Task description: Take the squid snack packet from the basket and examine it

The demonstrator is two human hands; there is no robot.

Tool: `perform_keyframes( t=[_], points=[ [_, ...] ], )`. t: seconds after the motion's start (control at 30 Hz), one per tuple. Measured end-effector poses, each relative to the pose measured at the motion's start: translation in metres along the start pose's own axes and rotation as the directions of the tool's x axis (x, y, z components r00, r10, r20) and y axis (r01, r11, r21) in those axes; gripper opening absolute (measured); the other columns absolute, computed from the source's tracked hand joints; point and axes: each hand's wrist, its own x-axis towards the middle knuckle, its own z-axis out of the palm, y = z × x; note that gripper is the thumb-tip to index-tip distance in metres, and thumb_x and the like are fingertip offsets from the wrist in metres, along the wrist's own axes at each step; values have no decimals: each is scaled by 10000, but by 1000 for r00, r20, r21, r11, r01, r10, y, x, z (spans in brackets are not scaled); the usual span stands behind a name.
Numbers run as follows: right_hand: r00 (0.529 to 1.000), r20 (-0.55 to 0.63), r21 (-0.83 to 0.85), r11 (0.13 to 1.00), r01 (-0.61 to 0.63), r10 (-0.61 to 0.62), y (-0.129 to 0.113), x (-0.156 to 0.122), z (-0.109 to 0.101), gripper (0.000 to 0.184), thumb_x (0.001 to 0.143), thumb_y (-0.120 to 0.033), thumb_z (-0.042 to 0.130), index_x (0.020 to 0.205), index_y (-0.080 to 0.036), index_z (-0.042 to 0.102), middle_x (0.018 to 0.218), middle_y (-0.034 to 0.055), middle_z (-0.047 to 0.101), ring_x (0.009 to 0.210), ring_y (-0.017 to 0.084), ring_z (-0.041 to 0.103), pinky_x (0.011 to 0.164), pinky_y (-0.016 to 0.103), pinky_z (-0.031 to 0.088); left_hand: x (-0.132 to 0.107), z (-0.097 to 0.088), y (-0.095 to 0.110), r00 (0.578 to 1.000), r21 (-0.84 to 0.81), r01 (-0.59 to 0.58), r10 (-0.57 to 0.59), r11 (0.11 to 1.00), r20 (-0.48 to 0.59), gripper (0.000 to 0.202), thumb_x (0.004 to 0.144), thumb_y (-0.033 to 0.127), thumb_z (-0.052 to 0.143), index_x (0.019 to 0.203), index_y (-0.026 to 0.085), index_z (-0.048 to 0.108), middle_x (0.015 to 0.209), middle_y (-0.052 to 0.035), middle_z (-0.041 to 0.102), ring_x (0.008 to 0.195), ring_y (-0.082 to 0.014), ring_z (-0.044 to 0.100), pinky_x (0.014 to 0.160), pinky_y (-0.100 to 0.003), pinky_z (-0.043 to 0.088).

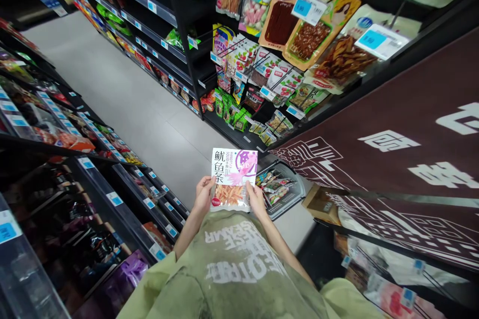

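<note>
Squid packet point(234, 179) held just beyond my green shirt point(241, 269), printed face toward me. Fingers of my left hand point(204, 193) clamped on its left edge; fingers of my right hand point(256, 198) clamped on its right edge. Right of the packet: grey basket point(298, 185) with bagged goods inside, then a cardboard box point(325, 204). Beyond the packet: hanging snacks point(277, 22). Left of it: shelves point(100, 182) with price tags.

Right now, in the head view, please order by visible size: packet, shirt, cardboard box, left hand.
Largest to smallest, as they look:
1. Shirt
2. Packet
3. Cardboard box
4. Left hand
</note>
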Motion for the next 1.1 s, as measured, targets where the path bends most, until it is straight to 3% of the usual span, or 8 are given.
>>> perform_keyframes(
  t=[0.63,0.87,1.1],
  points=[
    [999,-31,-30,999,-15,14,11,5,-6,478,852,-618,556,639,-192,511,539,-67,417,529,106,341,513,235,284,-4,6,-3,999,-16,49,-50,999,-2,365,582,422,865,739,179,643,707,22,677,621,-109,608,623,-223,474],
    [998,-66,39,999,-11,13,9,5,-7,419,836,-593,596,750,-183,601,634,-34,574,604,133,453,561,233,375,-5,9,-6,998,-32,56,-56,998,9,343,587,400,861,728,175,643,715,22,669,637,-108,600,635,-219,467],
    [998,-66,117,993,-13,21,13,4,-8,401,859,-571,578,800,-177,612,685,-25,572,608,125,453,584,234,383,-6,10,-7,1000,6,20,-21,1000,16,311,604,389,845,718,176,650,707,18,648,635,-106,568,600,-207,425]
  ],
)
